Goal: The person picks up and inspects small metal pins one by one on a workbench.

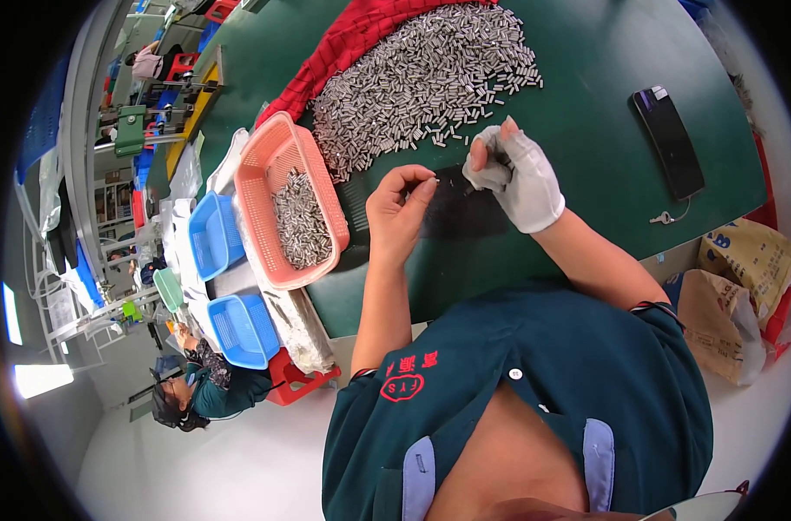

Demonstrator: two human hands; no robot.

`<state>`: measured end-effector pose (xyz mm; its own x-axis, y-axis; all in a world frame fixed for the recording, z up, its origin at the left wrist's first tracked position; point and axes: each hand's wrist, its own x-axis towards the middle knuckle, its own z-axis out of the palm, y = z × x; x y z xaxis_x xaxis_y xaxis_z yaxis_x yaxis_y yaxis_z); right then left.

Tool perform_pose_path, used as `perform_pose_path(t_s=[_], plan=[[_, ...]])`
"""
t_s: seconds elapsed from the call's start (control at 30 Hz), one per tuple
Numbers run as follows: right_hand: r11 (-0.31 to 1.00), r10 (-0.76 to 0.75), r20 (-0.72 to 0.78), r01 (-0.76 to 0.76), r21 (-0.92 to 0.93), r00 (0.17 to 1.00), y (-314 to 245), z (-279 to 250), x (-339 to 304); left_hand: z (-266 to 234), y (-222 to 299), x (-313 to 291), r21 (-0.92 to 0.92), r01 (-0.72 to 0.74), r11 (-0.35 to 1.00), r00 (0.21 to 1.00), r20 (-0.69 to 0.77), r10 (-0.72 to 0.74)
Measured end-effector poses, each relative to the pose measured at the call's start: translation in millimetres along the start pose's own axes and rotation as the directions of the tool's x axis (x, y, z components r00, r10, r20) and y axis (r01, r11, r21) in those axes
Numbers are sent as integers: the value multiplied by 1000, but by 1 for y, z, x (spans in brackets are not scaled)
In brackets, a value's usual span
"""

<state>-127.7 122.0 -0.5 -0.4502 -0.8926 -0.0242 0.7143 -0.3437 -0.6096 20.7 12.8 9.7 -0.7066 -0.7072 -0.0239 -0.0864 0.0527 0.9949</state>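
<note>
Across the green table (586,95) before you, everything sits around the big pile of small metal pins (421,78). That pile lies at the table's far side, its back edge resting on a red cloth (343,39), with loose pins trailing off toward your hands.

Just left of the pile stands a pink basket (270,165), holding a smaller heap of the same pins (302,219). Left of that basket is a blue basket (211,234), and nearer you a second blue one (242,328), with a red crate (296,382) under the table edge beside it. Well right of the pile, a dark phone (669,139) lies flat on the table, a small key (663,218) just near it.

On your side of the pile, a dark mat (465,213) lies under your hands. Your right hand (517,174) wears a white glove; its fingers are bunched shut at the pile's near fringe — whether they hold a pin, you cannot tell from here. Your bare left hand (400,208) hovers over the mat, thumb and forefinger pinched on one tiny pin (434,181), the other fingers loosely curled.

Far left of the pile, beyond the baskets, another person (196,386) works — apart from your own hands. Brown sacks (743,295) sit on the floor to your right.
</note>
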Motion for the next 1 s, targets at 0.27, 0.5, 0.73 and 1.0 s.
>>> perform_pose_path(t_s=[0.27,0.5,0.73,1.0], plan=[[993,58,-16,-59,-100,998,-9,9,-6,-1,-1,-3,-474,109,874,994,73,-84],[882,68,19,-51,-469,998,0,23,-10,4,13,-10,-579,122,806,991,117,-65],[831,91,56,-45,-555,994,-1,23,-9,3,23,-15,-512,65,857,997,72,-33],[815,81,64,-29,-578,995,1,21,-9,3,27,-17,-289,-21,957,1000,-2,21]])
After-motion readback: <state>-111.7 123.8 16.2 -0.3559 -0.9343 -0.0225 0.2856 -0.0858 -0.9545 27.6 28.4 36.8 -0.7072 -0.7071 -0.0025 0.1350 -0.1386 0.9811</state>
